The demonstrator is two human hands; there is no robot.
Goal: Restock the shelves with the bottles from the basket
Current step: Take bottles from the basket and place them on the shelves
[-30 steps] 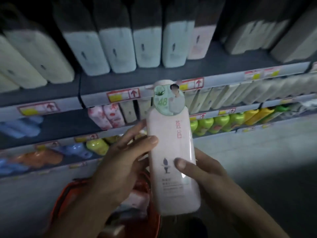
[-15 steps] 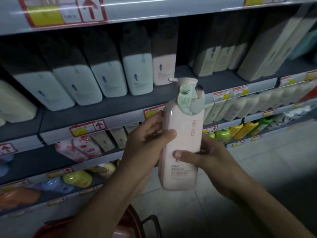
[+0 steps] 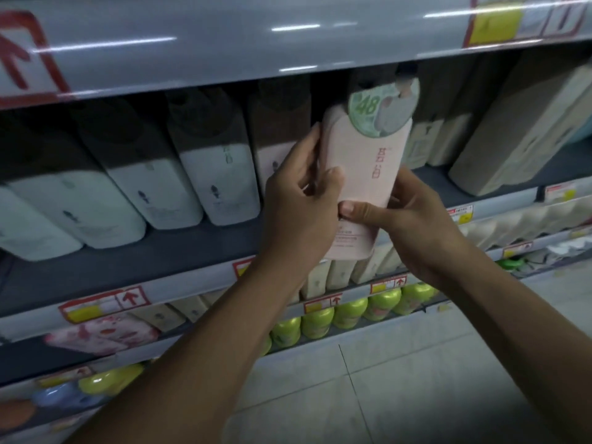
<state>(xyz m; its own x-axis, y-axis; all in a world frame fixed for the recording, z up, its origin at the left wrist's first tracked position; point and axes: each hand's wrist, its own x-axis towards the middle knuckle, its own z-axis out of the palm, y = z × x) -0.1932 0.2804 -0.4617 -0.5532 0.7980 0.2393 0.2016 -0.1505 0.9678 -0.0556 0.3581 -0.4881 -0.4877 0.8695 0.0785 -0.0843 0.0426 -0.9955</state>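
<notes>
Pink bottle (image 3: 362,174): held upright, slightly tilted, in front of the middle shelf (image 3: 134,267); its top, carrying a round green tag (image 3: 382,107) marked 48, sits just under the front lip of the upper shelf (image 3: 224,43)
Open room: a dark gap in the row behind the bottle, between a pale pink bottle (image 3: 275,149) on the left and beige bottles (image 3: 426,145) on the right; bare grey shelf board lies in front of the row
Shelf edges: price strips with red arrow labels (image 3: 131,298) run along each front edge
Left hand (image 3: 299,209): grips the bottle's left side; fingers (image 3: 312,145) curled round its edge, thumb pressed on the front
Right hand (image 3: 413,225): grips the lower right side; thumb laid across the front, its fingers behind the bottle and hidden
Lower shelves: green bottles (image 3: 349,312) in a row near tiled floor (image 3: 416,379)
</notes>
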